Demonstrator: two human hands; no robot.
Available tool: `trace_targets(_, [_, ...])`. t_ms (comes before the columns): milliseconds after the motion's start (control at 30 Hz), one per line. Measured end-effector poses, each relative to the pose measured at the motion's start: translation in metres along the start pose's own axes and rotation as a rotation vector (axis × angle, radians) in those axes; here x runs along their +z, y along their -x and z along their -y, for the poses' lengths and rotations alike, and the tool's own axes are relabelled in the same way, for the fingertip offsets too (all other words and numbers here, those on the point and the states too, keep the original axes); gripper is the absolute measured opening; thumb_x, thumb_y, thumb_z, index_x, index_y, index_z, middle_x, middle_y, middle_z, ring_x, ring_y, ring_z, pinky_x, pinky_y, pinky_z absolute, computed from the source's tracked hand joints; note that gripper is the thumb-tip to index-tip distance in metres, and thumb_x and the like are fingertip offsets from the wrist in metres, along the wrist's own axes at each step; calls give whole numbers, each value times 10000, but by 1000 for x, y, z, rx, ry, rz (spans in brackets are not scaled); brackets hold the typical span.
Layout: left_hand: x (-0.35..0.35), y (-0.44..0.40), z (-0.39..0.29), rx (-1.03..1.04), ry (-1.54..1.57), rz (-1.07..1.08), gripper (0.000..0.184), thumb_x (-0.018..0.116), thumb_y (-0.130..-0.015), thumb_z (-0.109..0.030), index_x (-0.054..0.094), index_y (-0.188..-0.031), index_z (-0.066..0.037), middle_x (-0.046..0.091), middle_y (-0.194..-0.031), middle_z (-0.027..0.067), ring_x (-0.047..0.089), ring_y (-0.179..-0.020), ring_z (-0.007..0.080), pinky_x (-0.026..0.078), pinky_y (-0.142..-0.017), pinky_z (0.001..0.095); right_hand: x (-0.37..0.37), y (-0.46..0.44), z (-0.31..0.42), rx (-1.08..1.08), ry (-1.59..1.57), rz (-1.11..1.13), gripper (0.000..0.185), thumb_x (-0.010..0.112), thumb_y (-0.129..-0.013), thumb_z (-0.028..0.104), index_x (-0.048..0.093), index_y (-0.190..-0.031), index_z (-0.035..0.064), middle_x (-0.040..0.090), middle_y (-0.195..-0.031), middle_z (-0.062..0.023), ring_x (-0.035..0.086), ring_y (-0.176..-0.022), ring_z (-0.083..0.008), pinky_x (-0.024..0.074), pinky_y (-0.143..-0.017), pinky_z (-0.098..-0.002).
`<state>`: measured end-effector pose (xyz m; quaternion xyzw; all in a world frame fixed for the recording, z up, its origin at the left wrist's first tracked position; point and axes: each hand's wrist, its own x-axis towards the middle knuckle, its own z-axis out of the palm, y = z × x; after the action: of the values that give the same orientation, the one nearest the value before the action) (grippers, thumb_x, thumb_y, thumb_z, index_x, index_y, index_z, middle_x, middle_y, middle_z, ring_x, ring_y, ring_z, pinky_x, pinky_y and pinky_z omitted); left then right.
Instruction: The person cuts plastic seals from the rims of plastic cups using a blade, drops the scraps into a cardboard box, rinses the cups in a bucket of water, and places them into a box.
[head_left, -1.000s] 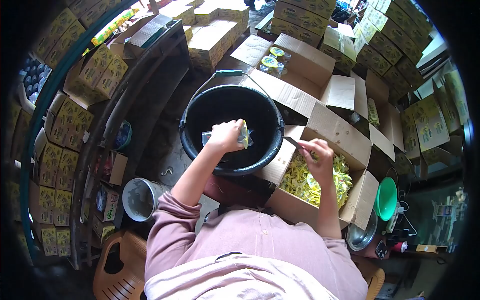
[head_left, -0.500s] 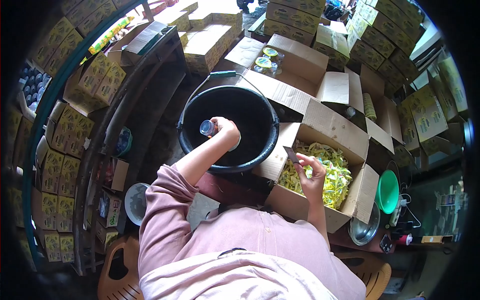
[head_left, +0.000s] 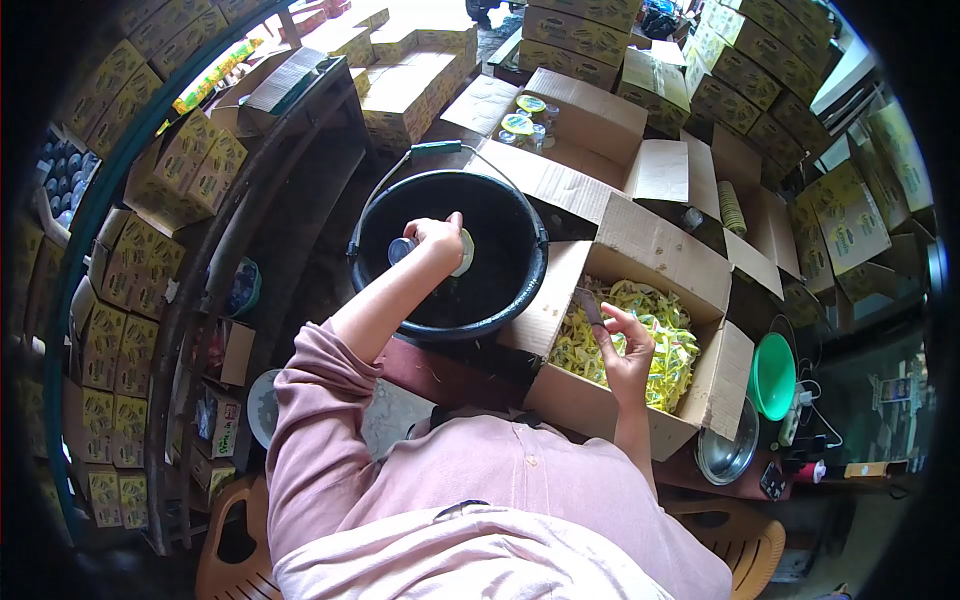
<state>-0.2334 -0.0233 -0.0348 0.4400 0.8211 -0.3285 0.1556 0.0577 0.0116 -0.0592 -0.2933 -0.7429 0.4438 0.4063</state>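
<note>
My left hand [head_left: 434, 245] is over the mouth of a black bucket [head_left: 362, 290], closed around a small clear plastic cup [head_left: 401, 250]. The cup's clear end sticks out on the left of the hand, and a pale yellow lid-like disc [head_left: 466, 252] shows on the right. Whether both belong to one cup is hidden by the fingers. My right hand [head_left: 628, 352] pinches a dark, flat, blade-like strip [head_left: 592, 310] above an open carton [head_left: 668, 243]. Small yellow wrapped pieces [head_left: 650, 310] fill that carton.
Behind stands another open carton [head_left: 600, 115] with several lidded cups [head_left: 520, 124]. A green bowl [head_left: 773, 376] and a metal bowl [head_left: 728, 450] lie at the right. Shelves of printed boxes [head_left: 120, 345] line the left, and stacked cartons [head_left: 570, 45] rise at the back.
My left hand has turned over the bucket, so the clear cup end points further left and the yellow disc shows more. My right hand keeps the dark strip in nearly the same place.
</note>
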Motion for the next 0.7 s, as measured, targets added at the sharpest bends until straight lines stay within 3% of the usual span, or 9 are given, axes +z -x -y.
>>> trace_targets(167, [23, 7, 6, 98, 156, -137, 885, 797, -541, -166, 293, -1257, -35, 548, -1092, 151, 562, -993, 266, 484, -781, 445, 1, 0, 3, -14, 26, 7, 315, 653, -717, -38, 629, -1010, 76, 568, -698, -2, 516, -673, -82, 401, -679, -234])
trace_targets(200, [34, 6, 4, 171, 118, -118, 804, 785, -535, -199, 386, -1213, -38, 516, -1124, 149, 532, -1027, 277, 485, -811, 417, 2, -1, 4, -25, 32, -1, 308, 653, -711, -37, 634, -996, 80, 579, -690, -12, 525, -658, -88, 409, -658, -238])
trace_targets(300, [33, -1, -8, 471, -122, 565, 764, 774, -515, -268, 456, -1157, -3, 504, -1124, 179, 558, -970, 290, 493, -807, 327, 2, -1, 4, -31, 42, -22, 305, 657, -705, -31, 639, -987, 84, 590, -684, -22, 533, -643, -94, 419, -641, -242])
trace_targets(400, [30, 6, 9, 393, 109, 309, 701, 774, -516, -272, 514, -1102, 13, 550, -1071, 195, 580, -945, 281, 496, -801, 323, 2, -1, 0, -30, 31, -37, 307, 660, -706, -24, 638, -993, 83, 589, -686, -21, 534, -644, -94, 420, -645, -240])
trace_targets(433, [52, 9, 11, 319, 310, -262, 571, 765, -532, -279, 603, -994, 15, 617, -978, 176, 601, -932, 257, 500, -793, 325, 1, -2, -2, -33, 25, -41, 308, 660, -706, -22, 637, -995, 82, 589, -687, -21, 534, -645, -94, 421, -646, -240])
trace_targets(500, [58, 1, 10, 290, 250, -284, 547, 770, -522, -278, 631, -999, -47, 610, -1024, 134, 592, -954, 225, 492, -807, 316, 0, -2, 0, 0, 17, -16, 327, 648, -719, -40, 620, -1027, 67, 563, -695, 1, 512, -666, -78, 405, -685, -233])
trace_targets(567, [28, 18, 10, 434, 85, 446, 614, 779, -519, -238, 558, -1042, -5, 554, -1055, 159, 585, -936, 268, 494, -802, 323, 1, -1, 2, 8, 15, -18, 326, 646, -722, -39, 620, -1029, 66, 562, -694, 2, 511, -666, -76, 404, -685, -233])
trace_targets(600, [27, 17, 8, 442, 27, 429, 692, 784, -530, -236, 486, -1105, 8, 547, -1056, 167, 584, -942, 273, 497, -795, 326, 1, -2, 3, -5, 18, -28, 314, 650, -718, -30, 627, -1013, 73, 573, -688, -9, 522, -655, -83, 411, -665, -237])
trace_targets(700, [53, 10, 19, 430, 397, -336, 658, 762, -516, -288, 520, -1074, -38, 599, -1004, 144, 602, -904, 267, 497, -772, 349, 3, -4, 1, -9, 4, -19, 330, 641, -726, -42, 611, -1039, 58, 554, -686, 3, 507, -657, -75, 402, -667, -223])
